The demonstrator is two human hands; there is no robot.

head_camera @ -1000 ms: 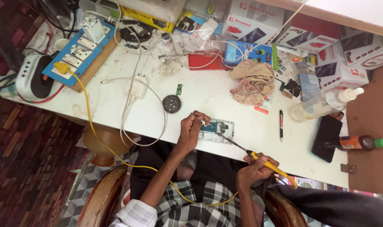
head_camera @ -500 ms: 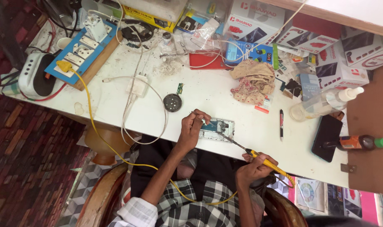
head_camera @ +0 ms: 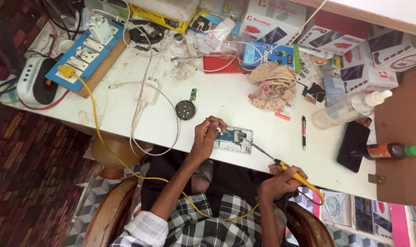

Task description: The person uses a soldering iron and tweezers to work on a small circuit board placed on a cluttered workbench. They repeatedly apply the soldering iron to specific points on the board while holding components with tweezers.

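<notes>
**Hot tip meets open phone on a crowded bench**

A person's right hand [head_camera: 278, 183] clenches a yellow-handled soldering iron [head_camera: 294, 176], its tip reaching toward 10 o'clock onto an opened phone [head_camera: 233, 139] near the white table's [head_camera: 244, 107] front edge. The left hand [head_camera: 208, 135] pinches down on the phone's left end. A slip could burn those fingers or bridge contacts. The iron's yellow cord [head_camera: 98, 132] trails at 9 o'clock and could snag; a spray bottle [head_camera: 349, 107] stands at 2 o'clock.

We cannot make out the soldering iron's tip [head_camera: 252, 144] where it meets the opened phone [head_camera: 233, 139]; our left hand [head_camera: 208, 134] covers the phone's nine o'clock end. At three o'clock, the table [head_camera: 244, 107] runs under a brown board [head_camera: 400, 137].
</notes>
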